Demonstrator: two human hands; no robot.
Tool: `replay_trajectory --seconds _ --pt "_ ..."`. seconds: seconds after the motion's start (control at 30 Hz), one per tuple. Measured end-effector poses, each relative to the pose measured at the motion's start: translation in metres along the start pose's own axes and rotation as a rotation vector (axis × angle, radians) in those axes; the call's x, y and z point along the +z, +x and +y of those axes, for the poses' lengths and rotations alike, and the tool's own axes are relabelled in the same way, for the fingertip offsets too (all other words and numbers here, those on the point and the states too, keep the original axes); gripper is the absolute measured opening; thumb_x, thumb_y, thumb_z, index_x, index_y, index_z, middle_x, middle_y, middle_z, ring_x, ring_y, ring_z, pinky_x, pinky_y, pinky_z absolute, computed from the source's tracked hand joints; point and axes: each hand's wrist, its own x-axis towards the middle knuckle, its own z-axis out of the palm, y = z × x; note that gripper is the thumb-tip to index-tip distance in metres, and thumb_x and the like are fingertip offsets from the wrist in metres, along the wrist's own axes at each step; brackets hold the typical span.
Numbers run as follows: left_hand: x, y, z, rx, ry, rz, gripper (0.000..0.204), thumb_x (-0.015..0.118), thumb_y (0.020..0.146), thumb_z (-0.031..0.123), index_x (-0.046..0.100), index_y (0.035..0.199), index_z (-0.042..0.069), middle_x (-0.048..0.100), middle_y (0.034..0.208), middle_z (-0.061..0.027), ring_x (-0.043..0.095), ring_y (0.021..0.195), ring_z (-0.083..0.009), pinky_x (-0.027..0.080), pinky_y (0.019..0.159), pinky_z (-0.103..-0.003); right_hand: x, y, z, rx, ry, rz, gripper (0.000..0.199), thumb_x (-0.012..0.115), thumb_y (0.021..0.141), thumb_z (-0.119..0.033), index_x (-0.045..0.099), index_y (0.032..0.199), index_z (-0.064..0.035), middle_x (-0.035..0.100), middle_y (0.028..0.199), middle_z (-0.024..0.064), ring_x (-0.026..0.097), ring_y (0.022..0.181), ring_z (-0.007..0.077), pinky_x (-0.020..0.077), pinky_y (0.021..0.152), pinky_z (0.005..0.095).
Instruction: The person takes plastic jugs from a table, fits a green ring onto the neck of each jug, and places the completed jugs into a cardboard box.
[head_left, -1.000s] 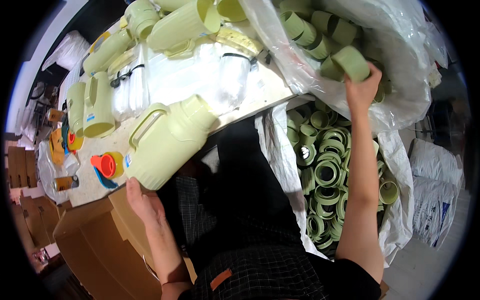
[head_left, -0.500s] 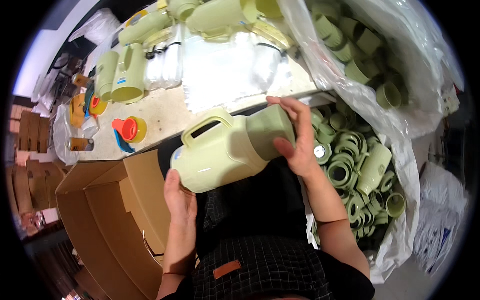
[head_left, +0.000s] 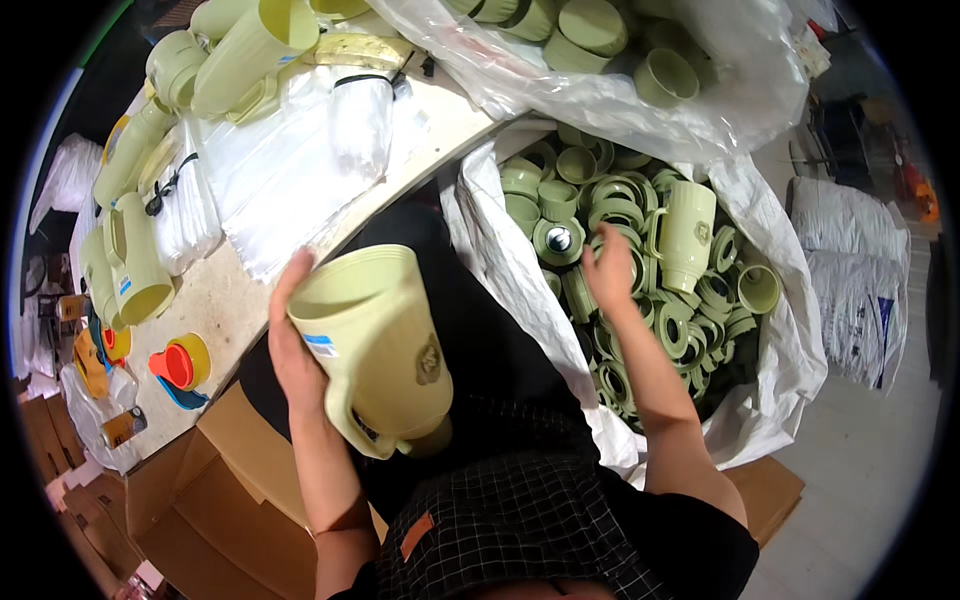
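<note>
My left hand [head_left: 297, 345] grips a pale green jug shell [head_left: 395, 340] by its side. The wide open end, with a blue sticker near its rim, faces up. The handle is on the near side, and a dark round emblem marks the wall. At the lower end a darker green part [head_left: 432, 438] shows, partly hidden. Over a white sack [head_left: 800, 395] on the right, my right hand [head_left: 612, 272] reaches among loose green plastic rings [head_left: 672, 335], thumb and fingers apart. A whole green jug [head_left: 687, 235] lies on the rings beside it.
More green jug shells [head_left: 137, 262] lie on the pale table [head_left: 235, 300] at the left, near clear plastic sleeves and a tape roll [head_left: 185, 362]. A clear bag of green cups [head_left: 668, 78] stands at the far side. An open cardboard box [head_left: 215, 505] sits at lower left.
My right hand has let go of the cup-shaped part and moved into the sack. My left hand has tipped the jug so its open end faces up. The view has swung right.
</note>
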Motion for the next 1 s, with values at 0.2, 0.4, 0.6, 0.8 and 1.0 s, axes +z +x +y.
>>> replay_trajectory --seconds 0.2,0.4,0.6,0.8,1.0 --pt "0.000 -0.095 0.041 -0.068 0.793 0.033 0.075 0.057 0.091 0.014 0.020 0.155 -0.002 0.032 0.154 -0.0225 0.047 0.132 -0.0348 0.035 0.114 -0.044 0.027 -0.010 0.080 0.042 -0.687 -0.434 0.071 0.082 0.074 -0.034 0.050 0.132 -0.0080 0.054 0.123 0.0225 0.045 0.130 0.0377 0.0343 0.111 0.0510" --pt "-0.022 -0.123 0.011 -0.211 0.471 0.242 0.039 0.050 0.100 0.022 0.052 0.128 -0.004 0.062 0.108 -0.0117 0.057 0.098 -0.0187 0.045 0.089 -0.033 -0.005 -0.017 0.125 0.398 -0.003 -0.601 0.062 0.084 0.071 -0.029 0.062 0.113 0.0111 0.070 0.104 0.0227 0.067 0.100 0.0311 0.0507 0.090 0.0390" --pt "-0.038 -0.121 0.012 -0.104 0.342 -0.049 0.042 0.047 0.103 0.027 0.053 0.131 -0.003 0.058 0.130 -0.0156 0.060 0.105 -0.0217 0.047 0.091 -0.033 -0.080 0.041 -0.130 -0.259 0.703 -0.321 0.041 0.066 0.090 -0.025 0.064 0.121 0.0021 0.062 0.100 0.0135 0.057 0.092 0.0216 0.0462 0.086 0.0341" --pt "-0.037 -0.139 0.007 -0.088 0.195 -0.077 0.049 0.054 0.090 0.004 0.051 0.139 -0.002 0.058 0.140 -0.0179 0.061 0.120 -0.0255 0.046 0.101 -0.034 -0.080 0.021 -0.237 -0.939 0.829 -0.648 0.061 0.071 0.085 -0.048 0.065 0.128 -0.0051 0.051 0.089 0.0083 0.052 0.081 0.0259 0.0443 0.071 0.0370" --pt "-0.048 -0.139 0.006 -0.112 0.029 -0.128 0.046 0.051 0.098 0.018 0.051 0.140 -0.002 0.059 0.139 -0.0161 0.061 0.118 -0.0213 0.044 0.103 -0.035 -0.092 -0.005 -0.217 -0.941 0.798 -0.595 0.065 0.062 0.091 -0.056 0.066 0.128 -0.0018 0.050 0.088 0.0064 0.049 0.077 0.0215 0.0411 0.068 0.0326"
